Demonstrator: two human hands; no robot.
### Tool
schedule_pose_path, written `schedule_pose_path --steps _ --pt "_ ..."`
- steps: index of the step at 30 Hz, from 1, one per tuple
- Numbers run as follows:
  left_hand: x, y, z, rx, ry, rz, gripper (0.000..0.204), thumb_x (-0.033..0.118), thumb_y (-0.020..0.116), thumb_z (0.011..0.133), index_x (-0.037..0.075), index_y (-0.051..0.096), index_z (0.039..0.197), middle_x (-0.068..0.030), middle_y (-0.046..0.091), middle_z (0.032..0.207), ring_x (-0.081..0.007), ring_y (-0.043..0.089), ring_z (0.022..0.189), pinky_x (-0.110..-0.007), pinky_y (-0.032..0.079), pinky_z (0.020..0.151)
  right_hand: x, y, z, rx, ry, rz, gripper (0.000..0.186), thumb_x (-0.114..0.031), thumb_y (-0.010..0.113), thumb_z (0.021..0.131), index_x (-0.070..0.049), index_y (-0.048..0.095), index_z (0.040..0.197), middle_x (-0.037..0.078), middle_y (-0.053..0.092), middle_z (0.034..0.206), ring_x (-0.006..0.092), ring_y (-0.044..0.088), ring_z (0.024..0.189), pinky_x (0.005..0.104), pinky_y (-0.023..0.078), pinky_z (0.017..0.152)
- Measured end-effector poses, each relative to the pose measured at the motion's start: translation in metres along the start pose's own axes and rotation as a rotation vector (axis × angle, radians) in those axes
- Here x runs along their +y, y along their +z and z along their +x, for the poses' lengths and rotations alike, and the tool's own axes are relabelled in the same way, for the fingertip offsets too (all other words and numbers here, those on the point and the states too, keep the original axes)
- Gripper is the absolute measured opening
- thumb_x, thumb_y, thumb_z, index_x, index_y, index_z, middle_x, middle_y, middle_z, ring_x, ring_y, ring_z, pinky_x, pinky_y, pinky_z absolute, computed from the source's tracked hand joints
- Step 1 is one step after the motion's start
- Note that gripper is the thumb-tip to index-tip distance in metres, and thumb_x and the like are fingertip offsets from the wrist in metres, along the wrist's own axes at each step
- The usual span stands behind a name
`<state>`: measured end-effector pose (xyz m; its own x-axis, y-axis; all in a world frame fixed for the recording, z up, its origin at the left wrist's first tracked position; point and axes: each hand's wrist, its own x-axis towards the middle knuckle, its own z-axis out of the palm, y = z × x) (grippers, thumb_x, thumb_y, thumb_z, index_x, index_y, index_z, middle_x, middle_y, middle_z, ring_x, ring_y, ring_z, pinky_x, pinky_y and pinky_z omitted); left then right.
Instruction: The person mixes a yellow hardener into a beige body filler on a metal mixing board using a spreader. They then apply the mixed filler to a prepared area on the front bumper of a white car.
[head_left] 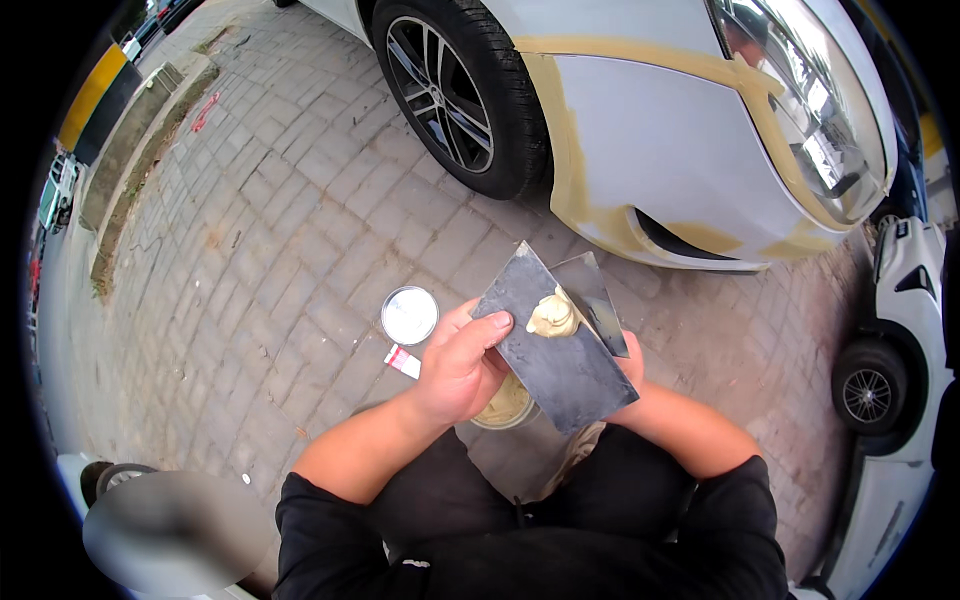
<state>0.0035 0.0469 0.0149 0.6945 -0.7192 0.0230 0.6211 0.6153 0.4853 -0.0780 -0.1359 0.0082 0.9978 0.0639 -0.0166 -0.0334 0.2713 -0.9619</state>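
Note:
My left hand point(460, 365) grips a dark grey flat board point(565, 385) by its edge, thumb on top. A lump of cream-coloured paste point(552, 316) sits on the board. My right hand point(630, 365) is partly hidden behind the board and holds a second, thinner metal spreader point(593, 290), whose blade rests at the board's right edge beside the paste. Below my hands, partly covered, is an open tin point(500, 410) of yellowish filler. A round lid point(410, 315) and a small red-and-white tube point(402, 362) lie on the paving just left of my left hand.
A silver car's bumper point(660, 150), with tan filler along its seams, and front wheel point(440, 95) stand ahead over brick paving point(270, 220). A white car point(905, 400) is at the right. A kerb point(140, 150) runs along the left, and another wheel point(120, 478) shows lower left.

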Motion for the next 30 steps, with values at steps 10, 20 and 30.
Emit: schedule_pose_path --steps 10,20,30 --pt "-0.004 0.002 -0.004 0.024 0.028 0.119 0.033 0.01 0.045 0.099 -0.008 0.054 0.125 -0.018 0.063 0.124 -0.0267 0.062 0.114 -0.041 0.046 0.1 -0.012 -0.002 0.01 -0.052 -0.035 -0.548 0.043 -0.006 0.071 0.086 -0.005 0.06 0.127 0.005 0.065 0.12 0.0084 0.061 0.104 0.0259 0.051 0.083" --pt "-0.007 0.018 -0.004 0.1 -0.013 0.069 0.024 0.008 0.047 0.099 -0.007 0.057 0.115 -0.0112 0.066 0.112 -0.0179 0.063 0.104 -0.035 0.047 0.093 -0.007 -0.006 0.008 0.057 0.015 -0.216 0.06 -0.009 0.076 0.08 -0.004 0.053 0.136 0.008 0.067 0.116 0.0152 0.065 0.102 0.03 0.051 0.087" --pt "-0.012 0.015 0.0 0.064 -0.011 0.086 0.026 0.008 0.048 0.097 -0.007 0.057 0.116 -0.0127 0.067 0.113 -0.0196 0.063 0.105 -0.035 0.048 0.093 0.001 -0.011 0.005 -0.052 -0.033 -0.411 0.062 -0.009 0.073 0.082 -0.001 0.05 0.139 0.012 0.065 0.12 0.02 0.065 0.106 0.0305 0.05 0.09"
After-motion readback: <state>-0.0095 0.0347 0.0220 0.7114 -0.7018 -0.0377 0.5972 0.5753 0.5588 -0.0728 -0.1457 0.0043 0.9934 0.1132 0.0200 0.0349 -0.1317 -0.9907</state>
